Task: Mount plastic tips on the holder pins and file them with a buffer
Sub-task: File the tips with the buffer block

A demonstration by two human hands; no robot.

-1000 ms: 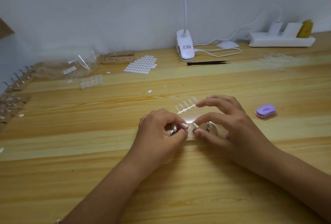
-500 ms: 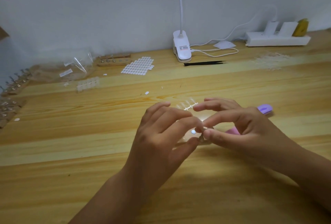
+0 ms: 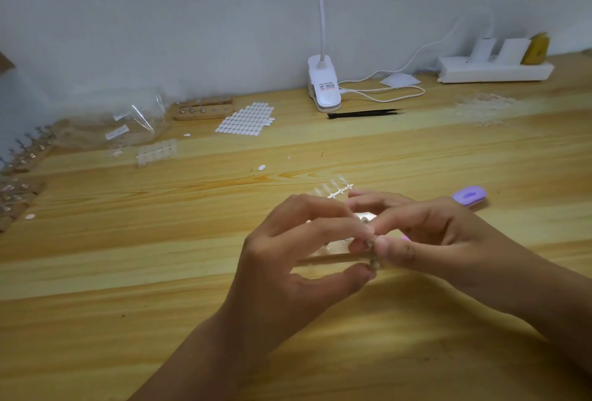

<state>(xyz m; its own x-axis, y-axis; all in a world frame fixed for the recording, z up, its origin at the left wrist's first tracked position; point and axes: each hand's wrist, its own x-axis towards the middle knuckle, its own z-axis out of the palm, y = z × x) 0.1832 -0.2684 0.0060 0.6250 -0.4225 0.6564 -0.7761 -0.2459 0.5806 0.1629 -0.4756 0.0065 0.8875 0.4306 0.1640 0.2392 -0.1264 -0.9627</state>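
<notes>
My left hand (image 3: 298, 256) and my right hand (image 3: 426, 234) meet fingertip to fingertip just above the table's middle. Between them stands a small metal holder pin (image 3: 372, 255). My left thumb is under it and my left forefinger above, and my right thumb and forefinger pinch it from the right. Whether a tip sits on it is hidden by the fingers. A wooden holder strip (image 3: 323, 258) lies beneath the hands. A strip of clear plastic tips (image 3: 336, 190) lies just beyond them. A bit of pink (image 3: 405, 238) peeks out under my right hand.
A purple case (image 3: 469, 195) lies to the right. At the back are a white clip lamp (image 3: 323, 86), black tweezers (image 3: 365, 114), a sheet of white tabs (image 3: 246, 118), a wooden pin block (image 3: 203, 109), plastic bags (image 3: 128, 125) and a power strip (image 3: 493, 67). More pin holders (image 3: 25, 157) line the left edge.
Both hands have risen off the table from the holder strip and now pinch the small pin between them. The view has shifted slightly.
</notes>
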